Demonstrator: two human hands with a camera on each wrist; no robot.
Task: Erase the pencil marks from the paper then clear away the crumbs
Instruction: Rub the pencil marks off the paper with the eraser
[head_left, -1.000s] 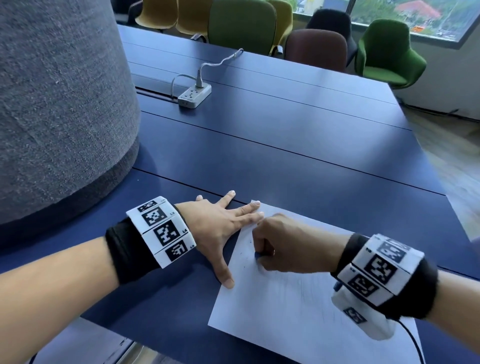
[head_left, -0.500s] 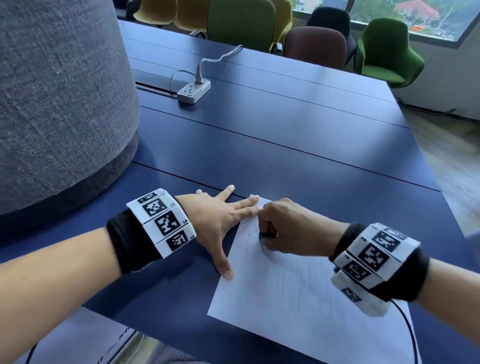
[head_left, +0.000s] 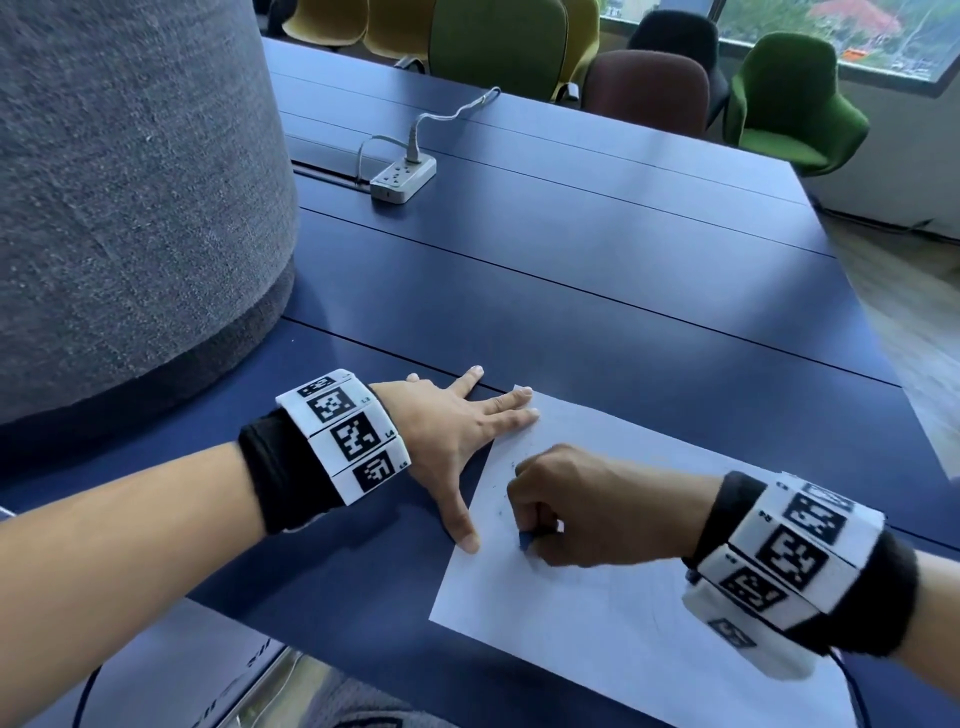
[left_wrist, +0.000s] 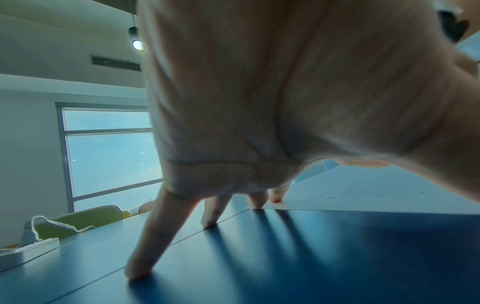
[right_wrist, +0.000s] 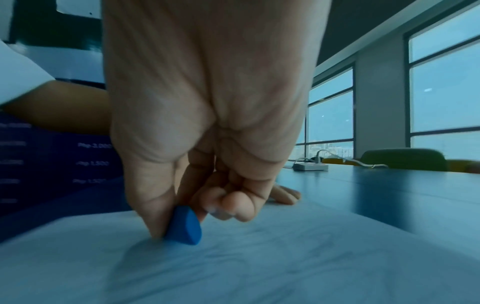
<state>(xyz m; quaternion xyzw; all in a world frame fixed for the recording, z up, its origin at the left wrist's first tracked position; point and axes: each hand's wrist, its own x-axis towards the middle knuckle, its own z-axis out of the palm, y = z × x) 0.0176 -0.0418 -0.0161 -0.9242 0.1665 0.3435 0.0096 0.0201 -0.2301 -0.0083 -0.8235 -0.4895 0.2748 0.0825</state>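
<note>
A white sheet of paper (head_left: 613, 623) lies on the dark blue table (head_left: 571, 291), with faint pencil marks and small dark crumbs (head_left: 506, 486) near its left side. My right hand (head_left: 576, 506) pinches a small blue eraser (head_left: 525, 540) and presses its tip onto the paper; the right wrist view shows the eraser (right_wrist: 185, 226) held between thumb and curled fingers against the paper (right_wrist: 259, 267). My left hand (head_left: 457, 431) lies flat with fingers spread, two fingertips (head_left: 524, 405) on the sheet's far left corner and the thumb at its left edge. Crumbs (left_wrist: 324, 197) also dot the paper in the left wrist view.
A white power strip (head_left: 402, 179) with its cable lies farther back on the table. A large grey fabric-covered column (head_left: 130, 182) stands at the left. Green, yellow and maroon chairs (head_left: 795, 98) line the far edge. The table's near edge runs just under the paper.
My right hand has dragged the eraser back toward me, down the paper's left side, after reaching the far corner half a second ago. The left hand stays pressed in place.
</note>
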